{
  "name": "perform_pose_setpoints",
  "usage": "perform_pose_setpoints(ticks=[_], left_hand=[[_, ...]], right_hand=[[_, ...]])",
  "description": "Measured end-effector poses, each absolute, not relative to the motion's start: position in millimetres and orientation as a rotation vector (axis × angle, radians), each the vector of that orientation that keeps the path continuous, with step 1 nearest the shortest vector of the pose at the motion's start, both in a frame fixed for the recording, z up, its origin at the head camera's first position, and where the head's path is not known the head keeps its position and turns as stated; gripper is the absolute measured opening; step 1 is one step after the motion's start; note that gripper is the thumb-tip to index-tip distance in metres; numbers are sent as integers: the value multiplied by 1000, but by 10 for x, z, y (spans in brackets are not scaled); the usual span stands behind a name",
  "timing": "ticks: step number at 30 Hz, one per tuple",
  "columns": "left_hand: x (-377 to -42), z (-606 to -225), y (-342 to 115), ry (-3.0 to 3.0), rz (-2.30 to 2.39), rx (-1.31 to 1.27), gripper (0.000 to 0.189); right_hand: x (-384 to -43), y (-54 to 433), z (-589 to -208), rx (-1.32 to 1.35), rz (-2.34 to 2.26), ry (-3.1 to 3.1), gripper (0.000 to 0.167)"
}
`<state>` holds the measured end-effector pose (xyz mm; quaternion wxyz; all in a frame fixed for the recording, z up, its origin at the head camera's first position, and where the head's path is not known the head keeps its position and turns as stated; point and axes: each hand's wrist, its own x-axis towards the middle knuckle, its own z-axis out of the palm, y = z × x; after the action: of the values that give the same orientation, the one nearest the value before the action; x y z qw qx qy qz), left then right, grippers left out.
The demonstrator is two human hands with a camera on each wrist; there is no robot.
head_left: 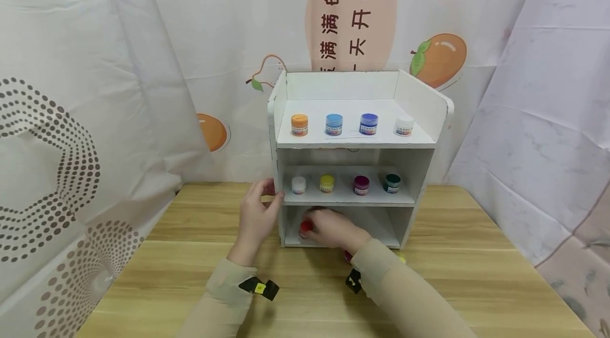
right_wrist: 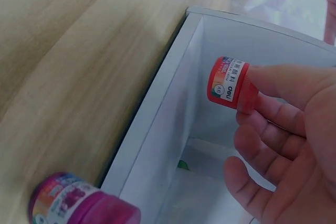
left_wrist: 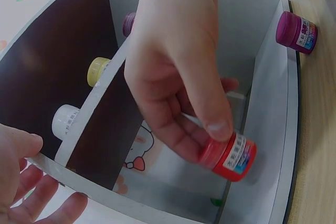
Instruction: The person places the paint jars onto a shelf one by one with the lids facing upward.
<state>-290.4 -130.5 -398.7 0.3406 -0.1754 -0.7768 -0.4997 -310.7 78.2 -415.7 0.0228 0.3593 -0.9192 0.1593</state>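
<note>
My right hand [head_left: 333, 229] pinches a red paint jar [left_wrist: 231, 156] by its lid between thumb and fingers. In the head view it reaches into the left part of the bottom compartment of a white shelf unit [head_left: 340, 145]. The jar is tilted in the left wrist view, close over the compartment's floor. My left hand [head_left: 256, 213] rests at the unit's left side panel, its thumb at the front edge and its fingers, loosely bent, along the outside. In the left wrist view, the left fingertips [left_wrist: 77, 203] show beside that panel.
Orange [head_left: 299, 125], light blue [head_left: 334, 125], dark blue [head_left: 368, 124] and white [head_left: 403, 126] jars line the top shelf. White [head_left: 298, 185], yellow [head_left: 326, 184], purple [head_left: 361, 185] and dark green [head_left: 392, 183] jars stand on the middle one. A magenta jar [right_wrist: 79, 203] is on the wooden table in front.
</note>
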Motion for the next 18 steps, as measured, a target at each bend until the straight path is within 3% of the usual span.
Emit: perform_pose_setpoints(ticks=[18], left_hand=[[-2906,-3990,-1320,-2018,-1297,-464,27]], right_hand=[[-3268,501,-4188,982,434,-3015,10]])
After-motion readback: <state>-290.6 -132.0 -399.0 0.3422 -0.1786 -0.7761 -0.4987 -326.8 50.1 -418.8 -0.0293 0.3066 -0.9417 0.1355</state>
